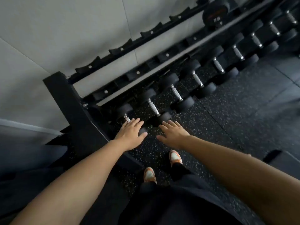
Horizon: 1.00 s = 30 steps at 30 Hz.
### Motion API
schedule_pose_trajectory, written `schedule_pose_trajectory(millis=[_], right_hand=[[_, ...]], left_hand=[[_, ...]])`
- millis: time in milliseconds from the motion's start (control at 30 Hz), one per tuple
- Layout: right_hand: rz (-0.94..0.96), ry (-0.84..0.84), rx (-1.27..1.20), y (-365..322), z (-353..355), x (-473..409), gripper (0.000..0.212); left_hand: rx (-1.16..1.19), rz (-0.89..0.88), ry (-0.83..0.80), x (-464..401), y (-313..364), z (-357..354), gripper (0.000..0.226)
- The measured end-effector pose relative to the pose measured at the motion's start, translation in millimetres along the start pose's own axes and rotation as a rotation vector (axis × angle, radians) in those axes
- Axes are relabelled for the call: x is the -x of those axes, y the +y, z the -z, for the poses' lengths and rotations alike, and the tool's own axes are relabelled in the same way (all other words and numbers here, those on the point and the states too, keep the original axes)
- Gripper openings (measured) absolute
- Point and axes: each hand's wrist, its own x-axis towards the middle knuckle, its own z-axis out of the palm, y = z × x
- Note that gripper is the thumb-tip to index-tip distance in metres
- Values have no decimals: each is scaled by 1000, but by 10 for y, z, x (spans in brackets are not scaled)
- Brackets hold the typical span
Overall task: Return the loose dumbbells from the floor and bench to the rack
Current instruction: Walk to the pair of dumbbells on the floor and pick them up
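Observation:
A black dumbbell rack (68,98) runs diagonally from lower left to upper right along the wall. Its upper tiers hold mostly bare saddles; one large dumbbell (215,13) sits at the top right. Several black dumbbells with chrome handles stand in a row along the bottom. My left hand (129,135) hovers with fingers straight over the leftmost small dumbbell (126,114), covering most of its handle. My right hand (172,134) is spread flat just in front of the second dumbbell (154,108), holding nothing.
The floor (227,124) is black speckled rubber, with grey tiles at the right. My feet in orange and white shoes (175,157) stand just behind my hands. A grey wall (65,30) backs the rack. A dark object (272,155) lies at the right.

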Motion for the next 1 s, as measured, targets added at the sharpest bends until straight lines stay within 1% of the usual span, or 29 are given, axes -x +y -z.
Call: schedule_pose_trajectory(millis=[100,167,233,300,367,467,533,733,1000], right_hand=[[-68,-20,-75,-50,-239,112,74],[-94,-41,-86,-49,-349,235,74],[-239,-115,-189,-172,-801,502,75],[-247,-63,-203,-168,-905,551,74],[-263,-52,-215,-139,-940,535,74],[-345,-58,-268,-10,-1080,681,79],[-383,-70,-311,129,-1222,798,80],[-471,10,-428,696,-1287,1076,73],[-617,31,-619,1789,-1286,1558,77]], left_hand=[[-15,-28,-70,16,-28,-144,71],[3,-18,-78,91,32,-249,70],[-33,-140,-235,196,26,-557,70],[-69,-128,-231,229,1,-637,70],[-74,-126,-235,188,6,-645,70],[-122,-175,-307,129,167,-765,71],[-149,-199,-345,88,346,-830,71],[-233,-256,-419,-290,1043,-974,71],[-402,-398,-501,-848,2282,-1123,71]])
